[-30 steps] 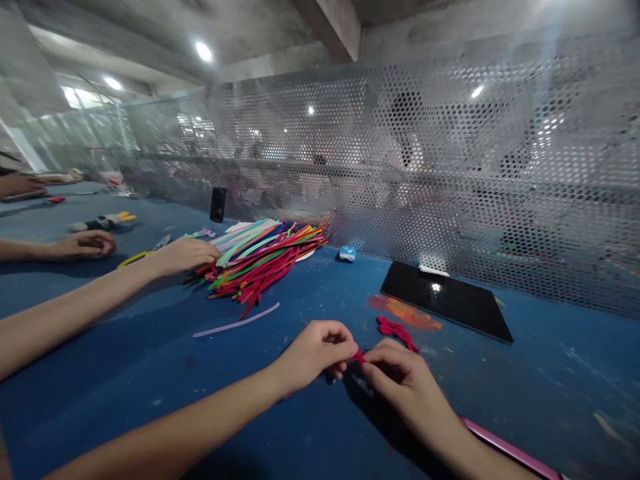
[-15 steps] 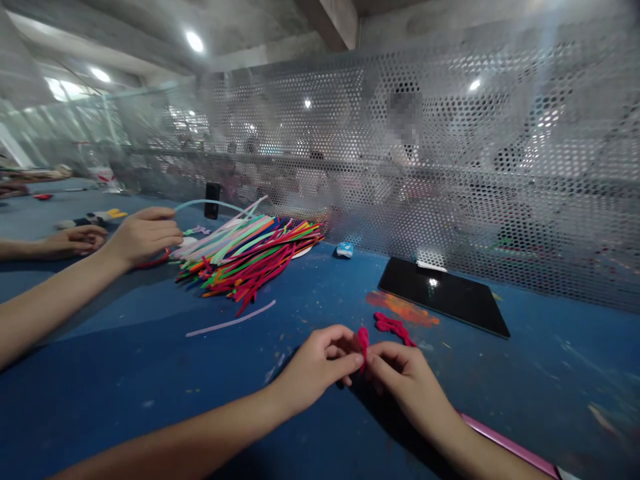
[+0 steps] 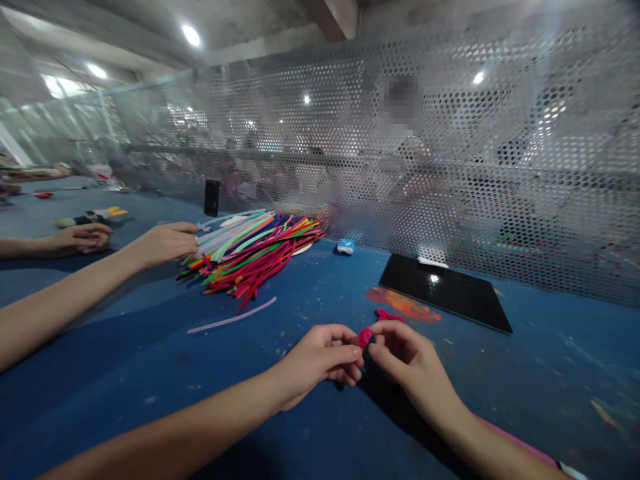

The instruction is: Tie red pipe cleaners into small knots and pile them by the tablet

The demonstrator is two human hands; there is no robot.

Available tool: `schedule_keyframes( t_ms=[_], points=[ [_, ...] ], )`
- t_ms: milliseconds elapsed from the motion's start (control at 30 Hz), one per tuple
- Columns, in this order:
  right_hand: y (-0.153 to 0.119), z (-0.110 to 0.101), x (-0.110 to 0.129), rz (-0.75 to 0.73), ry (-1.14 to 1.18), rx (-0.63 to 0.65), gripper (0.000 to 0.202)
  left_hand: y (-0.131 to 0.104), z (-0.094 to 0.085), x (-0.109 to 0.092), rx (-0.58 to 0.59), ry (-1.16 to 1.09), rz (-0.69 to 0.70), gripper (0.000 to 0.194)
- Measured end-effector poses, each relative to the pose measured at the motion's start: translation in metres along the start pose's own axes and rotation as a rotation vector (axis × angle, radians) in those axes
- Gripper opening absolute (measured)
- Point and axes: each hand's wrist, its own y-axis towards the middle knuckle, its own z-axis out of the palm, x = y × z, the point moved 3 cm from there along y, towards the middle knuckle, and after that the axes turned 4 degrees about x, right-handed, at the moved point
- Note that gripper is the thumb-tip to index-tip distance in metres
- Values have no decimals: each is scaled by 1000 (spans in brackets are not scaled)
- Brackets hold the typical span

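Over a blue bench (image 3: 125, 373), right of heaped coloured stems (image 3: 265, 257), nearer than a black tablet (image 3: 450, 297). Pinching with the left hand (image 3: 317, 360), beside the right hand (image 3: 417, 363) (impossible to tell if gripping too), a small red twist (image 3: 365, 337) between both.

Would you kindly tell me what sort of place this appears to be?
Probably a shared craft workspace: a pile of multicoloured pipe cleaners lies on a paint-stained blue table, with a perforated partition behind it.
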Motion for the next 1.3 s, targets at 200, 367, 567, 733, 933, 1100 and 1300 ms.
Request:
schedule_keyframes(
  t_ms=[200,367,567,733,933,1100,1300],
  points=[
    [4,-1,3,-33,-44,110,16,-2,-5,-1,136,-18,-163,13],
    [2,2,6,-28,9,148,16,-1,-9,0,227,3,-230,11],
    [-1,4,9,-93,-57,190,13,-1,-9,1,230,35,-252,17],
    [0,1,9,-137,-114,124,13,0,-11,2,230,-36,-220,17],
    [-1,0,12,-159,-215,2,14,-3,-15,-4,125,99,-212,17],
    [1,-2,4,-73,-270,-9,18,-3,-18,-10,6,165,-139,19],
    [1,3,6,-141,-365,68,17,2,-19,-5,3,19,-102,24]
  ],
)
